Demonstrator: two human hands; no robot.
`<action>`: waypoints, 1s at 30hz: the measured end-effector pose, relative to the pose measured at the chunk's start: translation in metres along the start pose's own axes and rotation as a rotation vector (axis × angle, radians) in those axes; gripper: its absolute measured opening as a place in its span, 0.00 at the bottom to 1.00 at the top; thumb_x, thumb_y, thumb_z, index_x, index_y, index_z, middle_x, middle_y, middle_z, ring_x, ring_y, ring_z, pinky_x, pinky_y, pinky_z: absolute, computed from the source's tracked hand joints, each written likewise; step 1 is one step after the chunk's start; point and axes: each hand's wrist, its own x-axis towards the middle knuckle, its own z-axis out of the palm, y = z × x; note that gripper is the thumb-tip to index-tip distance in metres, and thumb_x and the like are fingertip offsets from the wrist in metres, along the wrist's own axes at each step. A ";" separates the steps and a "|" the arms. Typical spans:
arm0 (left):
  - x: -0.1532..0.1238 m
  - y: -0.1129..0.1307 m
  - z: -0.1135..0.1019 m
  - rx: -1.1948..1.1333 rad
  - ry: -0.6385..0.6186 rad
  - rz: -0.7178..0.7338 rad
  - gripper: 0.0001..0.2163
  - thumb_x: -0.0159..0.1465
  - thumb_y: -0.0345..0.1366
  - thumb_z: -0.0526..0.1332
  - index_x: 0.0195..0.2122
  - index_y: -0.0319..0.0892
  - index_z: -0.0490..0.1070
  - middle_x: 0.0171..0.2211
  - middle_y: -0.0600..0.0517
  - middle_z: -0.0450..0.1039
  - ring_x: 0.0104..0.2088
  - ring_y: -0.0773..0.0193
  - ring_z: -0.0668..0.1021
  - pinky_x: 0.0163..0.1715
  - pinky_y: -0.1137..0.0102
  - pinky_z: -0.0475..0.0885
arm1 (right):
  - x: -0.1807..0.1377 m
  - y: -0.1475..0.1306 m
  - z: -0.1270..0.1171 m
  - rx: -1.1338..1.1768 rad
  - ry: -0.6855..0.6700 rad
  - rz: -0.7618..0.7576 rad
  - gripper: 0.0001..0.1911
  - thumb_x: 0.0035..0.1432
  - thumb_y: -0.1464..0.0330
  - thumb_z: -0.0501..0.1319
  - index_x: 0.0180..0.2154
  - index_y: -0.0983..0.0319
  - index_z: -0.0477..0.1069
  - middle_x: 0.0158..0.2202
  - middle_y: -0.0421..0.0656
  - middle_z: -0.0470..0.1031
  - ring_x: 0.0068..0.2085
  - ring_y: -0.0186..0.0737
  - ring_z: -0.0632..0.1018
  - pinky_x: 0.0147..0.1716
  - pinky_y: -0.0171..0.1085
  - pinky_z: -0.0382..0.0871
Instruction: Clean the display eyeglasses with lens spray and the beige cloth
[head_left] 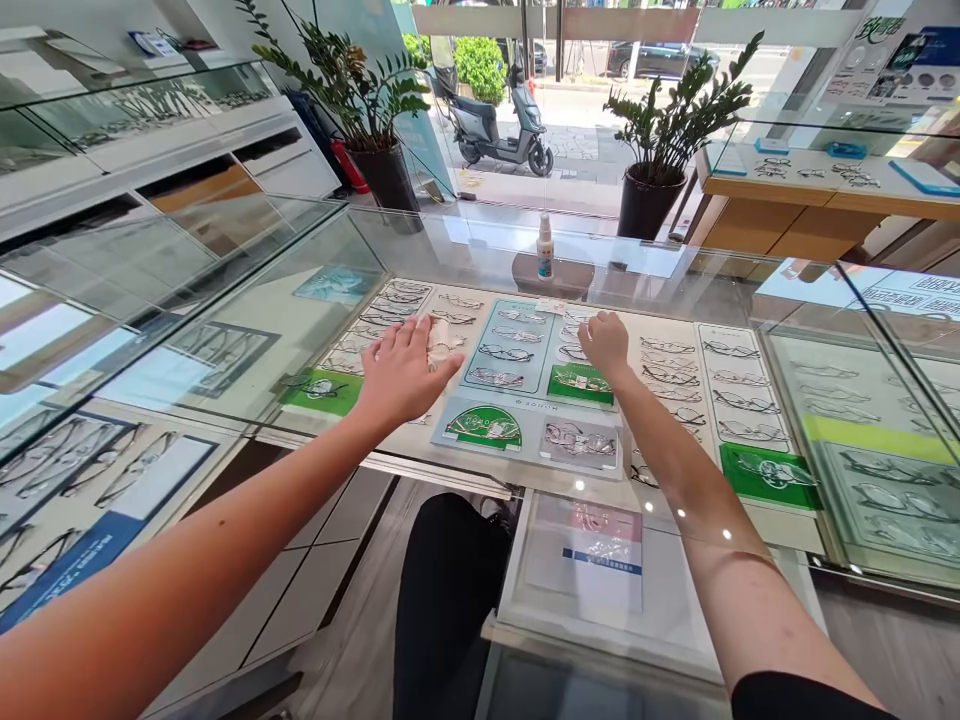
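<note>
My left hand [401, 372] lies flat on the glass top of a display counter, fingers spread. A crumpled whitish cloth or tissue [444, 342] shows beside its fingers and thumb, partly hidden by the hand. My right hand [606, 342] is curled into a fist on or just above the same glass; its inner side is hidden. Beyond both hands, a small white spray bottle [545, 250] stands upright on the glass. Beneath the glass are rows of eyeglasses [506, 353] on trays, some with green cards [581, 383].
A drawer [585, 560] juts out below the counter's front edge, beside my dark-clothed leg [442, 600]. Another glass case [97, 470] adjoins on the left. Two potted plants [379, 130] stand beyond, and a scooter [499, 125] is parked outside the window.
</note>
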 end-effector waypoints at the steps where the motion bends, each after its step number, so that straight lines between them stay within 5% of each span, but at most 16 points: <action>1: 0.000 0.000 0.000 -0.004 0.005 0.005 0.43 0.75 0.62 0.42 0.83 0.39 0.47 0.82 0.41 0.47 0.81 0.41 0.52 0.77 0.45 0.49 | -0.010 -0.008 -0.004 -0.009 -0.033 -0.001 0.35 0.78 0.63 0.39 0.44 0.67 0.85 0.43 0.60 0.85 0.48 0.57 0.79 0.45 0.47 0.66; 5: 0.001 0.002 0.000 -0.039 0.009 0.010 0.43 0.75 0.63 0.42 0.82 0.38 0.48 0.82 0.39 0.47 0.81 0.41 0.52 0.77 0.43 0.48 | -0.062 -0.041 -0.017 -0.020 -0.153 -0.093 0.36 0.79 0.61 0.42 0.35 0.65 0.87 0.32 0.54 0.85 0.36 0.47 0.79 0.36 0.41 0.58; 13: 0.005 0.005 0.001 -0.108 0.024 0.028 0.45 0.73 0.65 0.44 0.82 0.36 0.48 0.82 0.35 0.48 0.81 0.36 0.52 0.76 0.40 0.47 | -0.198 -0.106 -0.068 -0.011 -0.485 -0.340 0.29 0.77 0.59 0.52 0.34 0.62 0.87 0.32 0.51 0.87 0.35 0.44 0.82 0.33 0.39 0.58; 21: 0.007 0.000 0.006 -0.230 0.133 0.115 0.33 0.77 0.53 0.47 0.77 0.40 0.62 0.77 0.37 0.62 0.77 0.36 0.60 0.74 0.39 0.52 | -0.311 -0.123 -0.201 0.133 -0.845 -0.454 0.25 0.78 0.55 0.52 0.38 0.60 0.82 0.36 0.47 0.86 0.35 0.44 0.81 0.34 0.40 0.62; 25: 0.001 0.001 0.001 -0.278 0.210 0.207 0.27 0.76 0.44 0.52 0.71 0.38 0.71 0.70 0.37 0.72 0.68 0.39 0.72 0.69 0.46 0.64 | -0.366 -0.105 -0.245 0.217 -0.658 -0.375 0.17 0.77 0.57 0.56 0.46 0.59 0.79 0.45 0.47 0.83 0.48 0.50 0.81 0.50 0.46 0.71; 30: -0.004 0.003 0.000 -0.286 0.254 0.246 0.23 0.74 0.37 0.54 0.66 0.36 0.75 0.65 0.36 0.76 0.63 0.39 0.75 0.64 0.48 0.70 | -0.428 -0.089 -0.214 0.078 -0.103 -0.216 0.22 0.76 0.56 0.57 0.60 0.62 0.74 0.58 0.57 0.77 0.59 0.59 0.76 0.58 0.53 0.70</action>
